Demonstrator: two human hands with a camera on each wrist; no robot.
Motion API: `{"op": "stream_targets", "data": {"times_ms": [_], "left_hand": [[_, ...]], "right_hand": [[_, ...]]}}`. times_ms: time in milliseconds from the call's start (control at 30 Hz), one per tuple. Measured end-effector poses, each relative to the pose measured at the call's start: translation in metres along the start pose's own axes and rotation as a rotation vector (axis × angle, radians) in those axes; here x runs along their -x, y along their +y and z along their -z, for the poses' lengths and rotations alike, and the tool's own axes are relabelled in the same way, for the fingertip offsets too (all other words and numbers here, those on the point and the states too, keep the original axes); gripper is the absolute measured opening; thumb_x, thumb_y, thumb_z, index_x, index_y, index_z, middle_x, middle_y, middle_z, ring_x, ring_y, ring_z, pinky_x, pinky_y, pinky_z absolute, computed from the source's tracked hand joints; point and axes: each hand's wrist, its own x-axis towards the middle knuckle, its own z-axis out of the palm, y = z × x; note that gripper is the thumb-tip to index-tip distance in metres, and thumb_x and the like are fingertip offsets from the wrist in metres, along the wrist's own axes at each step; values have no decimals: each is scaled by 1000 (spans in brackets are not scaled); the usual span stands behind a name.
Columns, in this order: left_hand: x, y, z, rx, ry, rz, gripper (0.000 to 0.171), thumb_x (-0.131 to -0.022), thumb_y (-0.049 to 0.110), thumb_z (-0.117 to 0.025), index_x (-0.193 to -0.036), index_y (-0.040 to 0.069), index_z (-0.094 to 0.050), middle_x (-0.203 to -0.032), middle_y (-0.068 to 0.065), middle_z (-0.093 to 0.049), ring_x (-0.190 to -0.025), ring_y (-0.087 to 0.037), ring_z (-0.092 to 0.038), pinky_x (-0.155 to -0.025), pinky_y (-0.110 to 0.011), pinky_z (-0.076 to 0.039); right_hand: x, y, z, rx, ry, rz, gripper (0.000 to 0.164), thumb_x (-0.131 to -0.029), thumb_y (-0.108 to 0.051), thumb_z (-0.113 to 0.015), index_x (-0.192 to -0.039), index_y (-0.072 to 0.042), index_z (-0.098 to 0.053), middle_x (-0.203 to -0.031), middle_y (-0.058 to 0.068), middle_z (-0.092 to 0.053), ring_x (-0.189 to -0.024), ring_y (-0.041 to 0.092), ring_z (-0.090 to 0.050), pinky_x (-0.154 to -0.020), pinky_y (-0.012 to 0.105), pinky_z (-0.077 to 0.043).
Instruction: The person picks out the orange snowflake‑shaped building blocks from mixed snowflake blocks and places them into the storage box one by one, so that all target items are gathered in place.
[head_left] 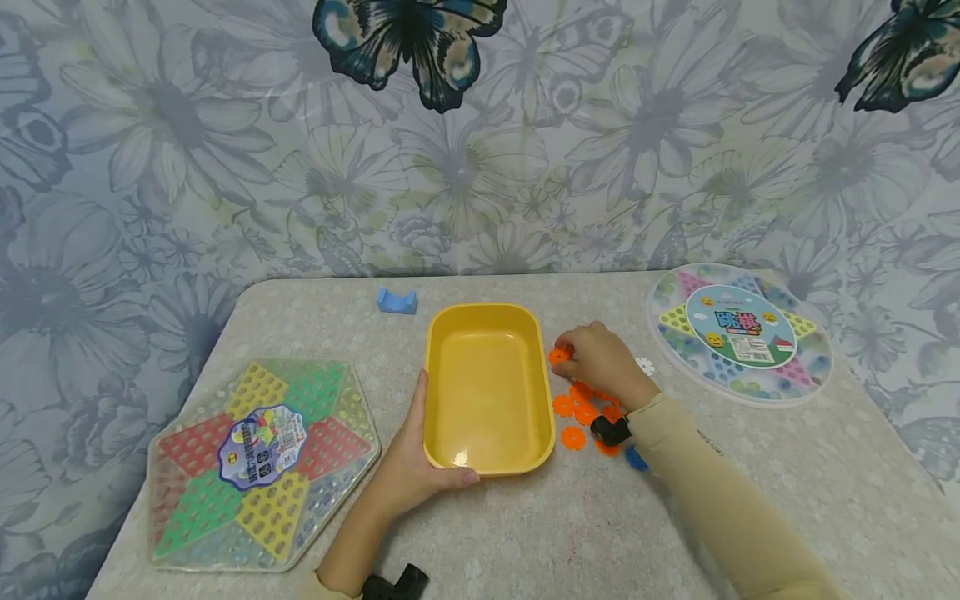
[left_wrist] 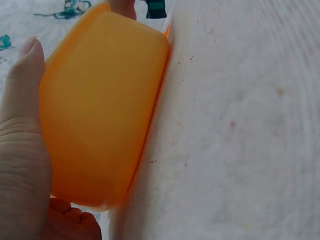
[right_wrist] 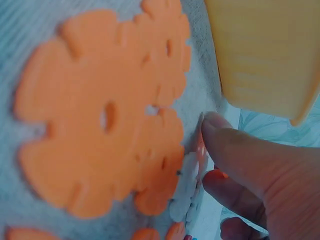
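A yellow plastic tray [head_left: 489,392] stands upright in the middle of the table, its inside bare. My left hand [head_left: 405,475] grips its near left corner, thumb along the near wall and fingers at the left side; the left wrist view shows the tray wall [left_wrist: 102,110] close up beside the thumb. Just right of the tray, my right hand [head_left: 606,360] pinches an orange notched disc [head_left: 558,357] between thumb and fingers. Several more orange flower-shaped discs [head_left: 573,437] lie beneath and near that hand, some overlapping; in the right wrist view one disc [right_wrist: 80,115] looms large.
A blue disc [head_left: 636,458] lies partly under the right sleeve, and a white disc [head_left: 645,365] beyond the wrist. A hexagonal game box [head_left: 187,442] is at left, a round game box [head_left: 810,375] at far right. Behind the tray sits a small blue piece [head_left: 397,302].
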Motion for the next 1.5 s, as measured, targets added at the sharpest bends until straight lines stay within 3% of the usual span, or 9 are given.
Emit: {"op": "stream_targets", "data": {"times_ms": [67, 200, 300, 600, 900, 1167, 1300, 1500], "left_hand": [[0, -2, 0, 1, 1, -8, 139, -56, 28, -92, -148, 42, 11, -159, 8, -7, -141, -20, -28, -111, -48, -27], [0, -5, 1, 34, -7, -29, 140, -56, 24, -92, -149, 40, 12, -159, 11, -7, -140, -17, -29, -109, -25, -31], [0, -6, 1, 71, -17, -43, 140, -56, 21, -92, -149, 40, 12, -159, 12, -6, -140, -16, -29, -105, -14, -29], [0, -7, 2, 50, -19, -18, 138, -58, 25, -91, -148, 42, 12, -158, 13, -7, -140, -16, -29, -108, -26, -31], [1, -8, 4, 68, -26, -24, 136, -60, 25, -90, -148, 42, 12, -158, 14, -8, -138, -15, -32, -105, -18, -33], [1, -7, 4, 36, -20, -13, 133, -62, 26, -89, -148, 42, 12, -160, 8, -6, -142, -19, -26, -110, -52, -27], [1, -7, 5, 40, -20, -16, 133, -62, 25, -89, -148, 42, 12, -160, 7, -6, -143, -18, -25, -111, -54, -24], [1, -9, 5, 24, -25, -18, 134, -62, 26, -89, -148, 42, 13, -160, 7, -6, -142, -19, -27, -111, -51, -26]], "right_hand": [[1, 0, 1, 11, -7, 0, 31, -80, -36, -75, -101, -14, -70, -90, 0, -67, -87, 22, -52, -75, 35, -45], [2, 0, 5, 22, -12, -7, 33, -82, -40, -72, -98, -12, -70, -91, 2, -67, -85, 21, -55, -76, 36, -48], [3, 1, 11, 5, 5, -24, 38, -83, -40, -70, -104, -9, -69, -97, 5, -67, -87, 21, -59, -80, 39, -50], [-3, -13, 43, 33, 135, 39, 41, -86, -45, -65, -106, -9, -67, -90, 4, -63, -77, 20, -55, -70, 34, -48], [-24, -63, 59, 19, 140, 154, 44, -87, -48, -61, -112, -11, -65, -92, 1, -60, -77, 18, -52, -68, 31, -45], [-50, -105, 45, 9, 35, 232, 39, -87, -45, -63, -111, -14, -66, -86, -2, -60, -76, 15, -53, -67, 28, -45], [-62, -119, 31, -12, -47, 227, 37, -86, -43, -66, -109, -14, -66, -83, -3, -61, -74, 15, -54, -67, 27, -45], [-71, -126, 8, -9, -107, 198, 31, -84, -43, -68, -101, -17, -67, -85, -6, -64, -76, 14, -56, -70, 27, -46]]}}
